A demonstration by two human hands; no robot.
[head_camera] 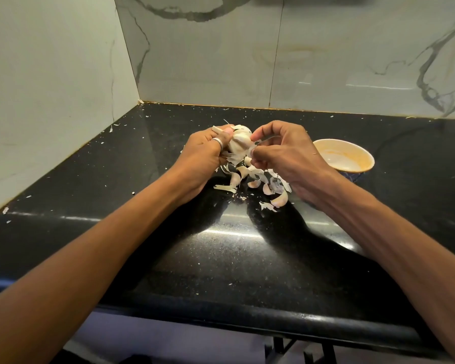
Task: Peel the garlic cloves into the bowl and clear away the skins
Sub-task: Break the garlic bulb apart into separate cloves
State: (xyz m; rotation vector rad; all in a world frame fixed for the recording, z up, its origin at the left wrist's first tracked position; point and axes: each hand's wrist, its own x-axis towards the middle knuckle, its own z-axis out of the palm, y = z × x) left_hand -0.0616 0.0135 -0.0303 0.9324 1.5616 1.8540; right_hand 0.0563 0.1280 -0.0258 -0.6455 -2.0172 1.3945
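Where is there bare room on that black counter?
Bare: the near counter toward its front edge, and the left stretch by the side wall, merely flecked. Crowded: the middle, with the garlic bulb, loose cloves and skins beneath, and the bowl right of them.

Setting: a kitchen worktop corner. A glossy black speckled stone countertop point(168, 245) with a rounded front edge runs into two walls of large white, grey-veined marble-pattern tiles point(221, 48). Food preparation is shown by loose pale garlic cloves and papery white skins point(250, 177) on the counter, and a small round cream-and-orange bowl point(343, 158) nearby.
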